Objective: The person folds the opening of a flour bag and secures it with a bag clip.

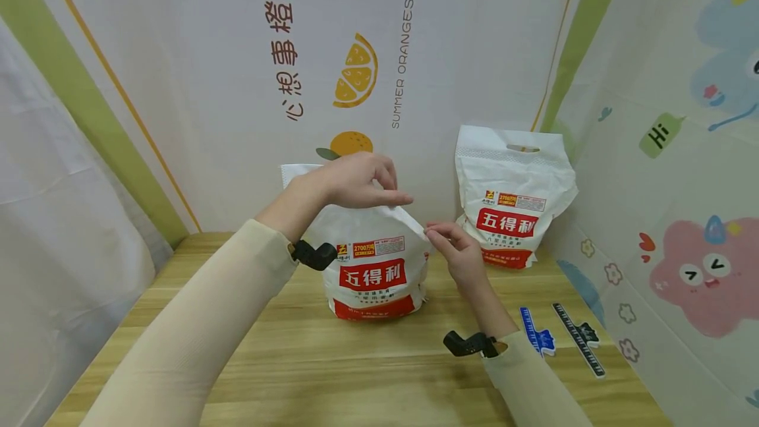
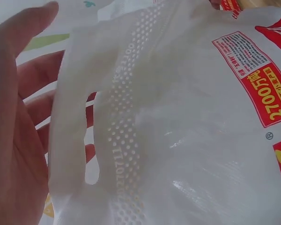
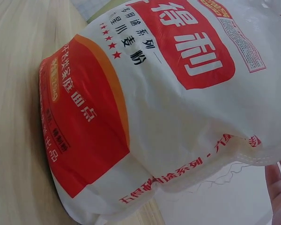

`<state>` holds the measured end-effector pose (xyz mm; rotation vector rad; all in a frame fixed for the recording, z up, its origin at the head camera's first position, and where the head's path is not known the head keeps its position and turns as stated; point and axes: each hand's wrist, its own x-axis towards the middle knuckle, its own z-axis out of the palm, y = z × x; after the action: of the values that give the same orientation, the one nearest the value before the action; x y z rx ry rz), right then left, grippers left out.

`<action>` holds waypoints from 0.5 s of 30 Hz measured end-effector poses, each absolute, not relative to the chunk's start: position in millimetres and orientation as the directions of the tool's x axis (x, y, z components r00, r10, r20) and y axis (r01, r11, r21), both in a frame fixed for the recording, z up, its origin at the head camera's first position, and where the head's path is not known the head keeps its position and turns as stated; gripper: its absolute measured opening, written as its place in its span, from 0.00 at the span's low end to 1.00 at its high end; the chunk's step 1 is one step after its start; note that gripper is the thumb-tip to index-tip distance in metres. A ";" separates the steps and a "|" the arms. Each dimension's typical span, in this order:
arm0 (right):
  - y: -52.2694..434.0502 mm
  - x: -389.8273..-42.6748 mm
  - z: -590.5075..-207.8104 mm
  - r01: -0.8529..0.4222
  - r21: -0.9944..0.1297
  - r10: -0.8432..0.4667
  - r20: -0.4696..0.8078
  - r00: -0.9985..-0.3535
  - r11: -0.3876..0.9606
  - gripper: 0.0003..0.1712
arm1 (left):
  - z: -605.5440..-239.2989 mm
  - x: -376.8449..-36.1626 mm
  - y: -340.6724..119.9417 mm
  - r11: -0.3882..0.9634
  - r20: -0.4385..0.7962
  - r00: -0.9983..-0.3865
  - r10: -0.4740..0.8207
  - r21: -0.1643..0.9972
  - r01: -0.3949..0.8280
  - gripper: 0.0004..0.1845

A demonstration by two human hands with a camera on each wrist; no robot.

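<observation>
A white plastic flour bag with red printing stands upright on the table in front of me. My left hand is over its top edge. In the left wrist view the left fingers lie behind the top strip and show through the handle slot, while the thumb stands apart from the plastic. My right hand pinches the upper right corner of this bag between thumb and fingertips. Only a bit of that hand shows at the edge of the right wrist view, beside the bag's side seam.
A second flour bag stands behind to the right, its handle slot upright. On the wooden table, a blue ruler-shaped clip and a black one lie at the right. Printed curtains surround the table's back and sides.
</observation>
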<state>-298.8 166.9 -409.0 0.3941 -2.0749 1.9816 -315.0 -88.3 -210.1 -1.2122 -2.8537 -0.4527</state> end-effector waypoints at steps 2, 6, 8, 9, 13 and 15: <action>166.4 -299.2 -409.4 -0.354 -0.934 -0.032 0.353 -0.935 0.056 0.18 | -209.9 -314.3 -88.5 0.669 0.106 -0.699 0.707 0.222 0.709 0.20; 165.4 -300.6 -411.0 -0.348 -0.935 -0.039 0.346 -0.938 0.070 0.18 | -211.1 -314.1 -87.8 0.678 0.096 -0.690 0.718 0.131 0.723 0.14; 165.2 -301.8 -412.2 -0.349 -0.934 -0.045 0.346 -0.937 0.075 0.18 | -212.8 -314.6 -87.8 0.683 0.098 -0.690 0.717 0.095 0.724 0.11; 165.1 -302.3 -412.7 -0.347 -0.935 -0.049 0.344 -0.938 0.077 0.18 | -213.7 -314.7 -87.7 0.685 0.099 -0.689 0.718 0.077 0.725 0.09; 164.3 -303.5 -414.2 -0.347 -0.935 -0.068 0.342 -0.937 0.079 0.17 | -215.6 -313.7 -88.0 0.698 0.102 -0.695 0.711 0.009 0.716 0.06; 163.6 -303.4 -414.5 -0.342 -0.936 -0.075 0.337 -0.939 0.078 0.17 | -216.1 -312.9 -87.9 0.705 0.104 -0.700 0.707 -0.017 0.709 0.05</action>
<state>-303.4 163.6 -414.5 0.4244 -2.1490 1.9610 -312.9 -87.9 -216.1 -1.1687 -2.8051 -0.0364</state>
